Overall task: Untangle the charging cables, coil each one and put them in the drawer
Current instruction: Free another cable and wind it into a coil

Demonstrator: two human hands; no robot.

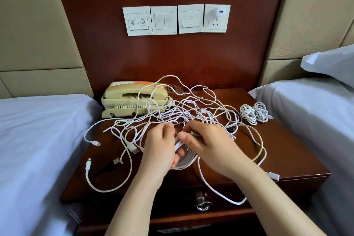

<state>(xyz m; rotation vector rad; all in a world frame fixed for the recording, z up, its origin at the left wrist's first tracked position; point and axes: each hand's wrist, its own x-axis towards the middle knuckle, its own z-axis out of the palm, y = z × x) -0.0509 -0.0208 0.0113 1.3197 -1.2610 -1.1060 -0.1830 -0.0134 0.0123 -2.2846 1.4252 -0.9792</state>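
Note:
A tangle of white charging cables (191,109) sprawls over the dark wooden nightstand (287,151). My left hand (159,145) grips a partly wound coil of white cable (185,161) above the stand's front half. My right hand (206,140) pinches a strand of that cable at the coil's top, thumb against the loops. Two coiled white cables (253,113) lie at the stand's right rear. The drawer (172,210) below the top is shut, its metal knob (203,206) showing. One loose cable loop (220,191) hangs over the front edge.
A beige telephone (134,99) stands at the stand's back left, with cables draped over it. Beds with white sheets flank the stand on the left (38,140) and right (316,120). Wall switches and a socket with a white charger (220,13) are above.

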